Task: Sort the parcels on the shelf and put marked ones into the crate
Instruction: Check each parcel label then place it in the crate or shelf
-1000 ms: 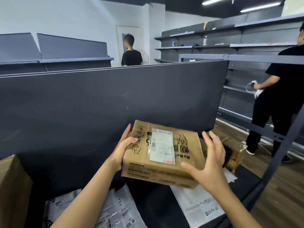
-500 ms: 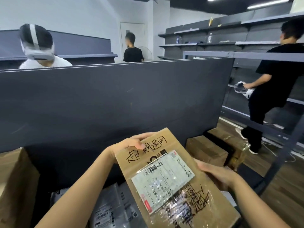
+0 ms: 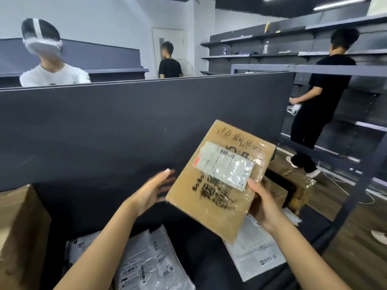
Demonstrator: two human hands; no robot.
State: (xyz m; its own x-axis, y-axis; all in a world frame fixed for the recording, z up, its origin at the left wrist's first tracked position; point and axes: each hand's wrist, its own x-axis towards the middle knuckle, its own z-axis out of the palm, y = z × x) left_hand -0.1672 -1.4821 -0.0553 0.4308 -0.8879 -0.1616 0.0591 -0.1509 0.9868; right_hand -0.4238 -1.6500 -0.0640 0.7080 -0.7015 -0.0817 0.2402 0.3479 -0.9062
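1. Above the shelf [image 3: 209, 258], between both hands: box [image 3: 219, 178], pinched at its near right edge by right hand [image 3: 265, 206].
2. Left hand [image 3: 152, 192] spread wide, blurred, just beside box; contact unclear.
3. Could tip or drop: one-handed edge grip.
4. Scrawl illegible; label glared; crate unseen.

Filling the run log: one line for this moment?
right hand: holds cardboard parcel | left hand: open, off parcel | marker writing visible | crate: unseen
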